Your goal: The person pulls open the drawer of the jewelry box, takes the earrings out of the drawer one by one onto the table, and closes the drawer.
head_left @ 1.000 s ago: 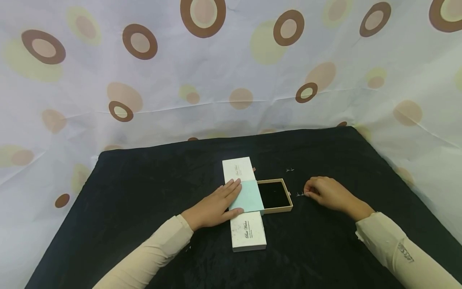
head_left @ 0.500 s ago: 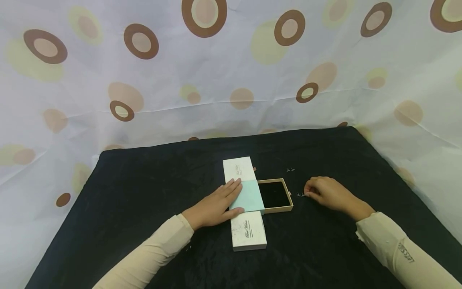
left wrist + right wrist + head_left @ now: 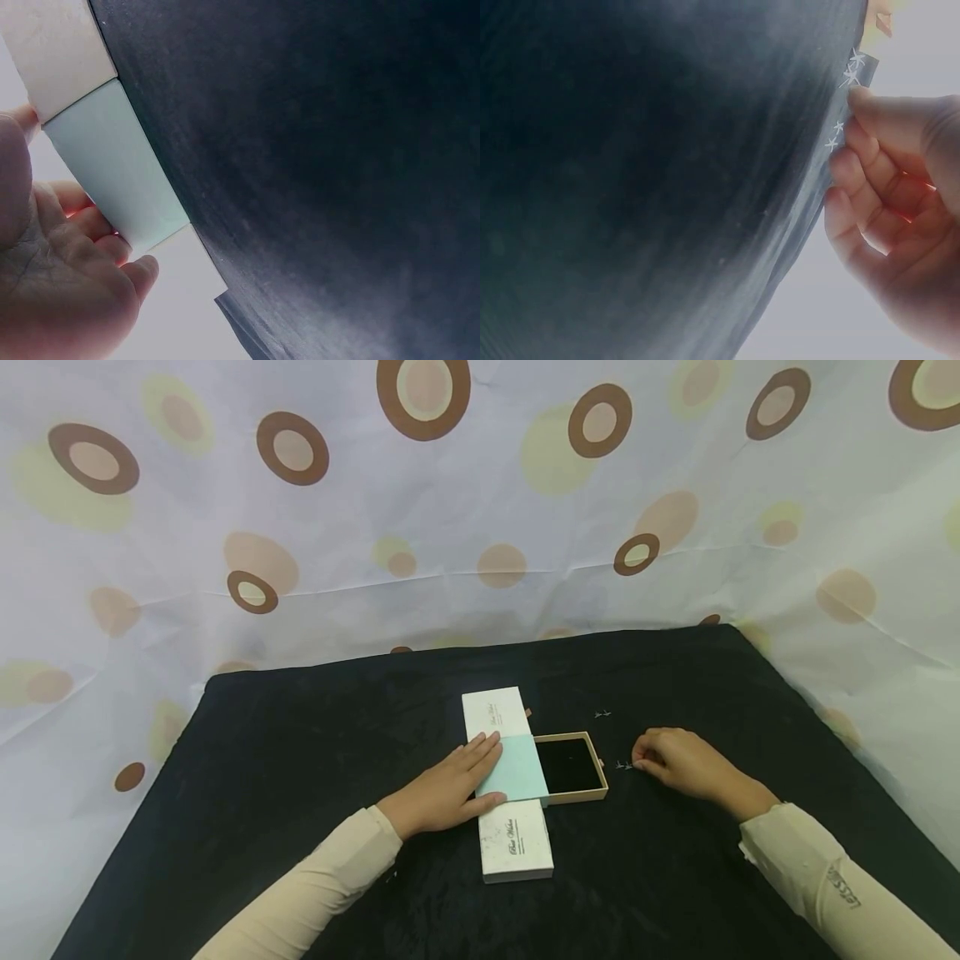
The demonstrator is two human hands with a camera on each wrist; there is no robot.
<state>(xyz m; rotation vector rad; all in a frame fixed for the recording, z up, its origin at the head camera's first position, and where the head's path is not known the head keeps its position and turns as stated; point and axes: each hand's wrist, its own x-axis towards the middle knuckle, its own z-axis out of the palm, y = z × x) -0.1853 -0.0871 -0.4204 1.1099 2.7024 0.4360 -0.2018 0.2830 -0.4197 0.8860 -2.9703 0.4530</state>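
One cream sleeve point(image 3: 322, 881) comes in at the left edge of the work and ends at the left hand point(image 3: 447, 789). Fingers of this hand: extended, laid flat across the left part of a pale blue box point(image 3: 521, 768); thumb apart from the rest, tip at the box's near edge. Nothing is gripped. Left wrist view: fingers partly hidden behind that box.

Pale blue box sits mid-row. Beyond it, a far white box point(image 3: 497, 710); on the near side, a near white box point(image 3: 516, 843) with dark lettering. Both adjoin it.

From the right side of the blue box projects a tan-walled tray point(image 3: 577, 796), lined in black, a small tab at its right end.

Right of the tray, on the black surface point(image 3: 337, 718): two sets of tiny silvery pieces. The far set point(image 3: 602, 714) lies well apart from the fingers. The near set point(image 3: 624, 766) lies between tray and right hand point(image 3: 686, 764), just left of the fingertips.

Right fingers: bent, tips low by the surface. Right wrist view: star-like shapes just beyond the thumb tip. Cannot tell whether a piece is pinched or merely touched.
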